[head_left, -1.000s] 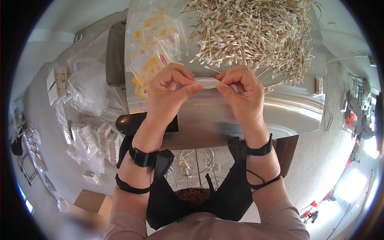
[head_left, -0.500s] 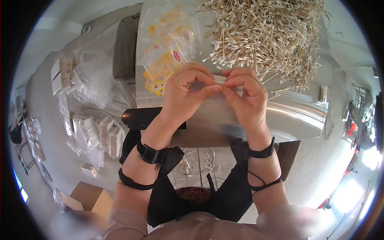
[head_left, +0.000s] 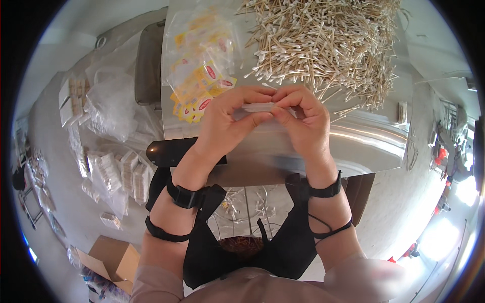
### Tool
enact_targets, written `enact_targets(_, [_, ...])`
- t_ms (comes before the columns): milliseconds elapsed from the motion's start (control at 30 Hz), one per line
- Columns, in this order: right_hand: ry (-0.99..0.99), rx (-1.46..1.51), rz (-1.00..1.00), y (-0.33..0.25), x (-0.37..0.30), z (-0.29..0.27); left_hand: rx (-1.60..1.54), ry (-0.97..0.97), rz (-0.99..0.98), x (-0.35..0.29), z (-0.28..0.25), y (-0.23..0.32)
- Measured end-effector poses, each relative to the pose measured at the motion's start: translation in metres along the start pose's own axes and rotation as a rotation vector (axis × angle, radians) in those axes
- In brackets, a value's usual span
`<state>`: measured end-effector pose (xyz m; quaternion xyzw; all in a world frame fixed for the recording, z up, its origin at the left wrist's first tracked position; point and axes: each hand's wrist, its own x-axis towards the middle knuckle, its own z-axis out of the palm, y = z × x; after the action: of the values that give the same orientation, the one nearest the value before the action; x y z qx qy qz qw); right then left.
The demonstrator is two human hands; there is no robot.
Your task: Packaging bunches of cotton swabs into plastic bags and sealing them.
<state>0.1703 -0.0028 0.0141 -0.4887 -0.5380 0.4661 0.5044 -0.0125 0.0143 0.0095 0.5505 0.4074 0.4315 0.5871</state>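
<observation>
Over the metal tabletop [head_left: 283,146], my left hand [head_left: 230,118] and my right hand [head_left: 303,118] meet with thumbs and fingers pinched together. Between them they grip a small, whitish, clear plastic packet [head_left: 257,107]; the fingers cover much of it, so its contents cannot be made out. Beyond my right hand lies a large heap of cotton swabs [head_left: 323,45], wooden sticks with white tips. Past my left hand is a spread of clear plastic bags [head_left: 202,55] with yellow and red printed cards [head_left: 194,103].
A small packet [head_left: 402,112] sits near the table's right edge. To the left, a brown stool [head_left: 149,65] stands against the table. Stacked packs [head_left: 134,171] and loose plastic wrap [head_left: 108,108] lie on the floor. An open cardboard box [head_left: 108,260] is at lower left.
Both hands remain pinched together, the left fingers slightly shifted, and more of the packet now shows between them. The whole view has moved a little, so the table sits further left.
</observation>
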Motion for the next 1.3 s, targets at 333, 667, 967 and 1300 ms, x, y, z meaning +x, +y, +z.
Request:
enact_targets(333, [0.067,0.035,0.023,-0.007,-0.004,0.006,-0.242,0.049,-0.08,-0.003,0.006,-0.005])
enact_targets(667, [0.047,-0.147,-0.06,-0.011,-0.002,0.005,-0.228,0.058,-0.046,-0.004,0.004,-0.003])
enact_targets(967, [0.076,-0.182,-0.052,-0.009,-0.003,0.006,-0.111,0.097,0.01,-0.006,0.001,-0.007])
enact_targets(1300, [0.091,0.064,0.07,-0.004,-0.006,0.01,-0.313,0.162,0.018,-0.007,0.011,-0.008])
